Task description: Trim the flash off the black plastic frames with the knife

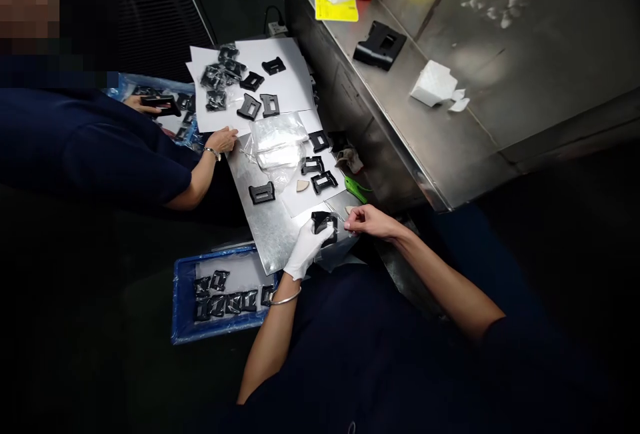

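Note:
My left hand (307, 247), in a white glove, is closed around a black plastic frame part (324, 222) at the near end of the metal table (270, 237). Clear film shows at the part's right side. Just right of it, my bare right hand (370, 222) has thumb and fingers pinched together at what looks like the edge of a clear plastic bag (340, 221). Beyond my hands lie more black frame parts (325, 183), a small beige wedge (303, 185) and a stack of clear bags (280, 141).
A blue crate (176, 301) with several bagged parts stands at lower left. A co-worker's hand (223, 141) rests on the table's left edge; their other hand (135, 104) holds a black part. The steel bench (400, 134) borders the right. Green-handled tool (356, 189) lies nearby.

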The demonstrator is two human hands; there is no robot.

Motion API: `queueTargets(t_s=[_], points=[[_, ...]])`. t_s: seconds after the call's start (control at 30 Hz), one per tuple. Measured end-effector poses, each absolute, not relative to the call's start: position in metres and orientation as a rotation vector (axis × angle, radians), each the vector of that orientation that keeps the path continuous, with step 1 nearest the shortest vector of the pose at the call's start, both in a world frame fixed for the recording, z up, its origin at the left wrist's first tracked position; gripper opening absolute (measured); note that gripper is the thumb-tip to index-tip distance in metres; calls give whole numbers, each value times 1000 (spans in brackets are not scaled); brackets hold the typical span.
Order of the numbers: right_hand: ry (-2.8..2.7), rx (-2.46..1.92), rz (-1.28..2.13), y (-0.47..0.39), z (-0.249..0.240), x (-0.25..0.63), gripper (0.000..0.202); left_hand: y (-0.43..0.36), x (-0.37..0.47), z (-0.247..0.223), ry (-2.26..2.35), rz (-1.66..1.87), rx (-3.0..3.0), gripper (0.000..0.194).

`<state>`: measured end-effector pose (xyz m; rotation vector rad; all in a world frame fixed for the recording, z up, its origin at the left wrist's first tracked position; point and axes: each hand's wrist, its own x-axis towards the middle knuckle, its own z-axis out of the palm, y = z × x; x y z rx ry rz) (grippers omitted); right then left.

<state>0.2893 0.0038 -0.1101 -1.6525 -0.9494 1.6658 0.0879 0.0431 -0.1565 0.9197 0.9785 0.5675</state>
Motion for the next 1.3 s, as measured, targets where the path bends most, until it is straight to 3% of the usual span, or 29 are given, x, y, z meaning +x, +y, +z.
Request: queueTargets(t_s=[0.13, 0.23, 0.33, 0.57, 0.8, 1.07, 1.3], points=[[-1045, -1981, 1391, -26, -120, 315, 43, 43, 88, -171, 1096, 538, 916, 30], [-1036, -2313, 977, -57, -125, 330, 41, 36, 89, -175, 1206, 576, 909, 32], [-993, -2402, 831, -80, -125, 323, 38, 18, 102, -168, 1154, 538, 902, 36], [-834, -1890, 1108, -85, -121, 274, 35, -14, 147, -151, 828, 435, 806, 39], [-859, -1694, 1234, -85, -104, 277, 32, 1, 140, -152, 767, 429, 826, 43], [-479, -1560, 818, -74, -116, 265, 39, 11, 126, -149, 984, 502, 1112, 30], [-813, -1604, 1028, -75, -125, 232, 36, 38, 127, -154, 1198, 613, 1176, 19]])
